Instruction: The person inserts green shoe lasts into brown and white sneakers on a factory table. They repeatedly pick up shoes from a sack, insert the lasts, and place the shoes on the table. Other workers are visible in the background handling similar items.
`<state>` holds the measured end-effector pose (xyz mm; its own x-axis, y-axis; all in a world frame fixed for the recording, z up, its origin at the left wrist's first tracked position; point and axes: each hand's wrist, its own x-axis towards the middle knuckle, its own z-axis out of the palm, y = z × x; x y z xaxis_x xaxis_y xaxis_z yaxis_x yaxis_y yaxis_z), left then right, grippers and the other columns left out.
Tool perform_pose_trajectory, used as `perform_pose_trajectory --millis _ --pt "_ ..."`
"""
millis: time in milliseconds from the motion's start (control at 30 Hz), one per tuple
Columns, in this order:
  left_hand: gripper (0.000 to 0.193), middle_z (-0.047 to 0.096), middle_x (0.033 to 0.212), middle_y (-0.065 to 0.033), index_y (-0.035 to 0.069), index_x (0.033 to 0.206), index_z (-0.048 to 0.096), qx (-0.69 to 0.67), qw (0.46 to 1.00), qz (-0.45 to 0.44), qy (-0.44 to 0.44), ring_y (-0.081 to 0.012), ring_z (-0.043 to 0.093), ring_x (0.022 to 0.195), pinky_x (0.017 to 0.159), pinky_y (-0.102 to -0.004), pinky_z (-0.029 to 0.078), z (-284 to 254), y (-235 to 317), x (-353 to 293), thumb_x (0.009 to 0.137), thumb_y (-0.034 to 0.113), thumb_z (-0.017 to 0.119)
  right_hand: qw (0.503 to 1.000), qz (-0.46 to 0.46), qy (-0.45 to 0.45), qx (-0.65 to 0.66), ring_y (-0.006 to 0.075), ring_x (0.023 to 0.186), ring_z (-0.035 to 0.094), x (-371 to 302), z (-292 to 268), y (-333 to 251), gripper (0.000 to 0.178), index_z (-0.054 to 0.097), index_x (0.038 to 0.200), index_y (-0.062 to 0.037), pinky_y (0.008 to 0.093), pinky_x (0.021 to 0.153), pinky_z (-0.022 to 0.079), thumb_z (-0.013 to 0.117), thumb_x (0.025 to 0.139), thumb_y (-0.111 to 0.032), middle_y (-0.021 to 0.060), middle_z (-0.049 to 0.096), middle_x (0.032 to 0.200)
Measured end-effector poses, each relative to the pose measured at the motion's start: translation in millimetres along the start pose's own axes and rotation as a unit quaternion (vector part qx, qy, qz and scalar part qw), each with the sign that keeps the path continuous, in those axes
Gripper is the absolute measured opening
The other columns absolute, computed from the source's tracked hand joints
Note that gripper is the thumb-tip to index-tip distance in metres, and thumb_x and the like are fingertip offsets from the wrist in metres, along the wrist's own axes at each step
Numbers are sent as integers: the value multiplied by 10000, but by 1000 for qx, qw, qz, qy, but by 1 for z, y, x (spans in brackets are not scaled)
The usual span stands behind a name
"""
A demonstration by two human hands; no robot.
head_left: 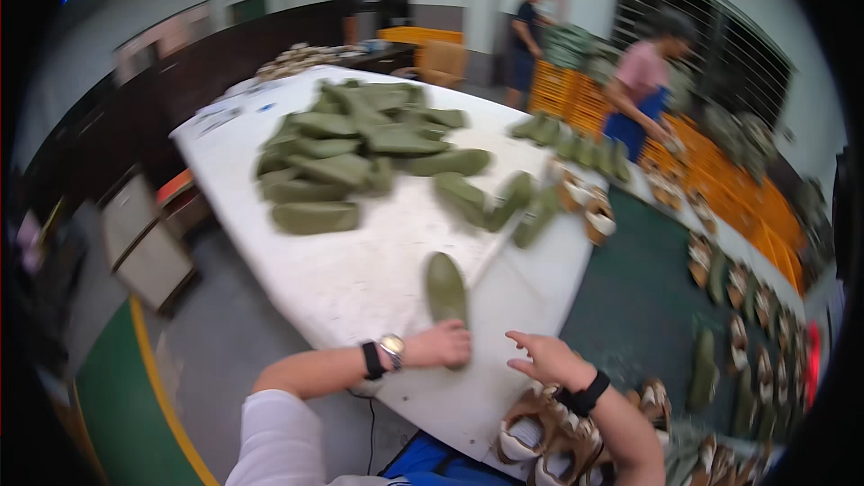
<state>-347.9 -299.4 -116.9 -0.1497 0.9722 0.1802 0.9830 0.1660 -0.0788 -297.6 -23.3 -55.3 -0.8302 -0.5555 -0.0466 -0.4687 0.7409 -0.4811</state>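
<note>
My left hand (439, 345) is closed around the near end of an olive-green shoe sole (444, 286), which lies lengthwise on the white table (360, 292). To its right, my right hand (547, 358) hovers over the table edge with nothing in it, index finger stretched out and thumb apart. Beyond them a heap of similar green soles (337, 139) covers the middle of the table. A few loose soles (461, 198) lie between the heap and the right edge. Brown-and-white shoe uppers (526, 436) stand close below my right forearm.
A dark green conveyor belt (643, 261) runs along the right, carrying uppers and soles in rows. Orange crates (747, 198) line its far side, where a person in a pink shirt (643, 85) works. Another person (525, 36) stands farther back. A cabinet (144, 234) is at left.
</note>
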Motion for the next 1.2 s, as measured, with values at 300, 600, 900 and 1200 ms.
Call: perform_pose_trajectory --millis 300,600,900,1200 --pt "632 433 1369 -200 71 1355 427 -65 798 -565 200 -379 407 1271 1048 -485 331 62 167 -35 825 324 661 987 29 -104 -115 423 793 641 24 74 -85 719 335 1389 -143 467 693 512 620 818 -474 215 665 853" --pt "504 424 1384 -186 97 1296 489 19 817 -548 179 -360 386 1295 1033 -512 323 82 185 -32 857 328 582 998 -8 -54 -42 431 807 639 3 79 -84 628 427 1262 -110 482 726 514 677 724 -314 230 658 856" --pt "524 415 1389 -209 97 1255 546 -41 844 -526 93 -409 350 1296 1051 -570 248 66 189 -27 787 320 625 608 181 79 769 66 454 271 -78 -26 -19 145 492 986 -219 206 388 202 564 875 -280 -31 402 666" --pt "520 373 1428 -203 112 1370 453 33 863 -505 8 -375 339 1308 1047 -519 266 47 196 -32 914 359 497 883 245 360 177 234 695 589 -155 -109 126 278 491 1055 -150 343 620 455 575 808 -246 76 604 821"
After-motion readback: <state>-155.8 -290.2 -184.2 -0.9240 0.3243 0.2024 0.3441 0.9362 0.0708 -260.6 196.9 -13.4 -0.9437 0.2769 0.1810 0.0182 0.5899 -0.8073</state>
